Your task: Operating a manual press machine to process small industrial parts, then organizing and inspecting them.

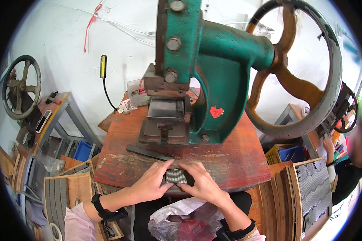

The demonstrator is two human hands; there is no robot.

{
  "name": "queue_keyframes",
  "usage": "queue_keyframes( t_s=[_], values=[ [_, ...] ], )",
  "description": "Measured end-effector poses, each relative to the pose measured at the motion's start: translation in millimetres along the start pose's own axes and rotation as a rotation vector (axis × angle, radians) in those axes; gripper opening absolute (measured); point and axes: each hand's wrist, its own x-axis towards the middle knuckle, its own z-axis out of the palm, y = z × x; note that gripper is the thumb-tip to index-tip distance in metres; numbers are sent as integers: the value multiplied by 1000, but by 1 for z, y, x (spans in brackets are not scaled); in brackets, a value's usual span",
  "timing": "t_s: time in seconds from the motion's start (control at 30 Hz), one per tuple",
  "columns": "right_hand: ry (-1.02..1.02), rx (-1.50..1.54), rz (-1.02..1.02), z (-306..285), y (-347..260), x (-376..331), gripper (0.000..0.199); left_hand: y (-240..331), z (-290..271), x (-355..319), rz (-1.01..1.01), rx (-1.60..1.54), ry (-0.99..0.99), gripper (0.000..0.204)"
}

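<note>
The left hand [152, 182] and right hand [204, 182] pinch the ridged grey stack [175, 176] between them; it looks stiff, weighty, apt to slip apart; I'd squeeze both ends.

Bright overall — glare and blur at far right, edges bowed.

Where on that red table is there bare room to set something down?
The widest bare patch of the table lies between the right hand, the green press and the right edge. A smaller one lies left of the black bar. The front middle is crowded: the left hand and right hand hold a ridged block.
</note>
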Motion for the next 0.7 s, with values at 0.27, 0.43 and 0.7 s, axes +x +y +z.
queue_keyframes(
  t_s=[0.27,0.43,0.7],
  values=[
    [305,72,-138,-32,-28,69,86,-14,-40,39,254,-197,546,87],
    [427,201,139,-34,-22,142,87,-40,-76,116,136,-308,610,97],
    [503,77,193,-41,2,171,81,-50,-104,117,-64,411,512,82]
  ],
)
